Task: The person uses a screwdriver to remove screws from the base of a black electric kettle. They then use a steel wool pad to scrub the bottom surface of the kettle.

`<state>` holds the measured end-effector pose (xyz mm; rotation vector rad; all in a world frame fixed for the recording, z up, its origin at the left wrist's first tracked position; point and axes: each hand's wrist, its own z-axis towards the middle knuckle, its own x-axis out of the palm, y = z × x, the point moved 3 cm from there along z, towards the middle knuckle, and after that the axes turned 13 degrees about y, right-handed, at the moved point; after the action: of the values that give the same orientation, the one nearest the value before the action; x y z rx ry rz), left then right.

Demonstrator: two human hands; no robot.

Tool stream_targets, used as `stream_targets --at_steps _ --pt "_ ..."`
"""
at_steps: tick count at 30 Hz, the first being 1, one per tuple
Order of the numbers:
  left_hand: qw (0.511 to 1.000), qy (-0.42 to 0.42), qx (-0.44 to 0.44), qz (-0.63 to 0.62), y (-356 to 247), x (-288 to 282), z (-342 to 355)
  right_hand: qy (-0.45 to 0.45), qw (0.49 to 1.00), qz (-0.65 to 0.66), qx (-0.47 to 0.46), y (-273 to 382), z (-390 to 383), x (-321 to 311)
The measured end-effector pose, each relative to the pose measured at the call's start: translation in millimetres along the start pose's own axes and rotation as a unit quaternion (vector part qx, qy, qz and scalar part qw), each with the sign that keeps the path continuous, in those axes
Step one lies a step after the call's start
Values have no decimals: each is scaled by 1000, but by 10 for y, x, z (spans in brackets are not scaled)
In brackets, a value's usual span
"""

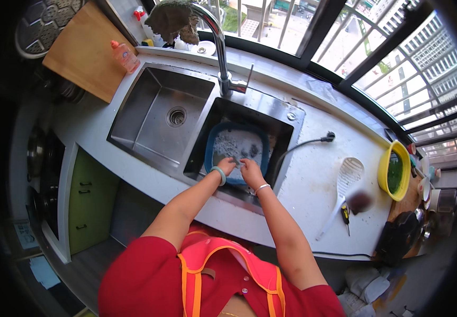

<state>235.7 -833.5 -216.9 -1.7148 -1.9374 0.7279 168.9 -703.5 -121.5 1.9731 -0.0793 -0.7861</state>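
Both hands are over a blue basin [209, 151] of cloudy, sudsy water with dark patches in it. The basin sits in the right-hand sink bowl [199, 134]. My left hand [226, 166], below a pale green bangle, has its fingers drawn together near the water. Close beside it, my right hand [250, 173], below a silver bracelet, is also closed, fingertips toward the left hand. A small greyish thing shows between the fingertips, too small to name. Above the sink rises a chrome faucet [219, 45], its spout end hidden by a dark, ragged cloth [173, 22].
To the left lie the other steel bowl [152, 116], a pink bottle [126, 57] and a wooden board [88, 50]. On the right counter are a black-plugged cable [327, 137], a white slotted ladle [349, 177], a screwdriver [346, 216] and a yellow basin [383, 171] holding something green.
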Motion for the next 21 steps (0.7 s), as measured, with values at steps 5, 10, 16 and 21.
stream_targets --at_steps 5,10,16,21 --pt "988 52 -75 -126 11 -203 215 -53 959 -211 183 -337 656 235" --pt "977 46 -118 -170 94 -431 453 -17 959 -263 108 -276 790 778" --pt "973 -17 -119 -198 -48 -600 424 -76 961 -176 200 -332 810 383" --pt "893 110 -203 -386 -302 -413 263 -101 958 205 176 -255 734 639"
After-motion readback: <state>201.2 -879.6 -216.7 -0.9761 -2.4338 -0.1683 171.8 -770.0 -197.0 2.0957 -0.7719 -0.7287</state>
